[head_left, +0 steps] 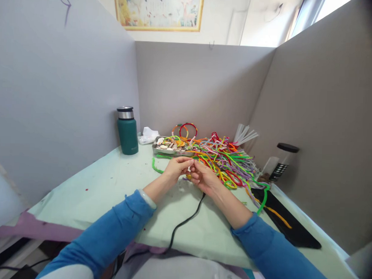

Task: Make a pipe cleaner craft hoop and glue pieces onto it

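Note:
My left hand (179, 167) and my right hand (204, 176) meet above the middle of the table, fingertips touching in a pinch. Whatever sits between the fingers is too small or too hidden to make out. A green pipe cleaner (155, 165) curves out on the table beside my left hand, and its other end goes out of sight behind that hand. Just beyond my right hand spreads a tangled heap of colourful pipe cleaners (228, 157). Some small yellow piece (188, 177) shows under the fingers.
A metal tray (170, 152) of shells stands behind my hands, with a green bottle (128, 133) and tissues (149, 135) to its left. Glue sticks (244, 135), a clear jar (279, 163) and a black board (289, 220) are right. A black cable (183, 223) crosses the front.

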The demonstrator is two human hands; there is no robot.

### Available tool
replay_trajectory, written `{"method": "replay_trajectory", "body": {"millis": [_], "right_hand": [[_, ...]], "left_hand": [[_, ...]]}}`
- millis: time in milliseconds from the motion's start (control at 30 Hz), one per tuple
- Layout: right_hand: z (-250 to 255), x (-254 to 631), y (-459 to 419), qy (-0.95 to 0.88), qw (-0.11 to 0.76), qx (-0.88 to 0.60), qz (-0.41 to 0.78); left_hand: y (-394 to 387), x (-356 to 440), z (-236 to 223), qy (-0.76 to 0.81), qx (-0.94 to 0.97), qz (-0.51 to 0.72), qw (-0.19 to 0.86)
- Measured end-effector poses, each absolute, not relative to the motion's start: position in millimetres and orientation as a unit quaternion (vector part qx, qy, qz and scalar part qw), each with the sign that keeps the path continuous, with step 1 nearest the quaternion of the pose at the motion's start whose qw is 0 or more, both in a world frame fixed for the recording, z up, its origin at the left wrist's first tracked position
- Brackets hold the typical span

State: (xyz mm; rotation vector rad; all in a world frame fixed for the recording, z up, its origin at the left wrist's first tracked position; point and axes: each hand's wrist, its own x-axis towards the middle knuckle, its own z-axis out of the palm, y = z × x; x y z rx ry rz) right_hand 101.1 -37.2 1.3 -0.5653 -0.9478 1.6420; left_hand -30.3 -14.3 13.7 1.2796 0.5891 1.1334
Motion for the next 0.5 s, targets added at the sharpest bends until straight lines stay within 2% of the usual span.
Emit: {"method": "replay_trajectory", "body": {"millis": [133, 300, 500], "right_hand": [[3.2, 100.8, -37.1, -0.412, 0.575, -0.274, 0.652], [5.3, 105.4, -37.3, -0.435, 0.562, -0.299, 0.637], [3.8, 109.6, -36.1, -0.478, 0.541, -0.338, 0.604]], "left_hand": [[-13.0, -28.4, 16.1, 0.309, 0.583, 0.505, 0.556], [-9.5, -29.9, 18.6, 0.359, 0.658, 0.491, 0.445], [-7.5, -37.9, 18.5, 0.353, 0.802, 0.454, 0.164]]}}
